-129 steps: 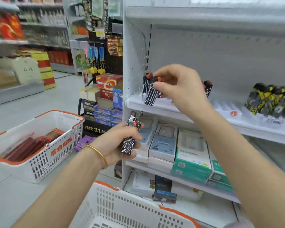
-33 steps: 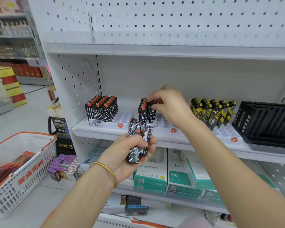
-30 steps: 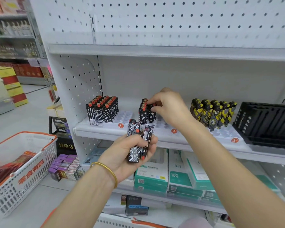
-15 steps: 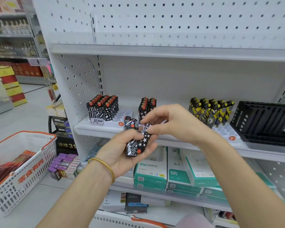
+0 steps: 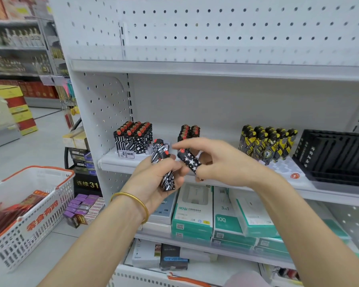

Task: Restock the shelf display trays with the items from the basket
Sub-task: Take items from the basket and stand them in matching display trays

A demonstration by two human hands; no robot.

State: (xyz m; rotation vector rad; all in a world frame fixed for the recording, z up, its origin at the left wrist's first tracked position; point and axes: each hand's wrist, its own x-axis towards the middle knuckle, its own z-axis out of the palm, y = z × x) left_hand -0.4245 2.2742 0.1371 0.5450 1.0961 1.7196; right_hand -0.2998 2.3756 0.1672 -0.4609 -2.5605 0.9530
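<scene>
Head view: the person stands in front of a white shelf (image 5: 116, 165) in a shop. The left hand (image 5: 153, 183) is before the shelf edge, its fingers curled round a small bundle of lighters (image 5: 166, 172). These are black with white patterns and red tops, and they stand nearly upright in the grip. A gold bangle (image 5: 136, 200) sits on the left wrist. The right hand (image 5: 226, 164) is just beside the left one. It pinches a single star lighter (image 5: 189, 161) between the thumb and the fingers. This one is tilted, with its red top toward the upper left. I cannot tell if the two hands touch.

On the shelf behind the hands is the left tray (image 5: 125, 154), white, with a block of lighters (image 5: 134, 135) standing in it. In the middle a smaller row of lighters (image 5: 190, 131) stands upright, partly hidden by the right hand. More to the right, yellow and black lighters (image 5: 265, 143) stand on another white tray (image 5: 286, 169), and beside it is a black tray (image 5: 336, 156). On the shelf below lie green and white boxes (image 5: 193, 216).

On the floor at the left stands a white basket (image 5: 37, 201) with an orange rim, and red packets (image 5: 6, 216) lie in it. The rim of a second basket (image 5: 151, 279) shows at the bottom edge
</scene>
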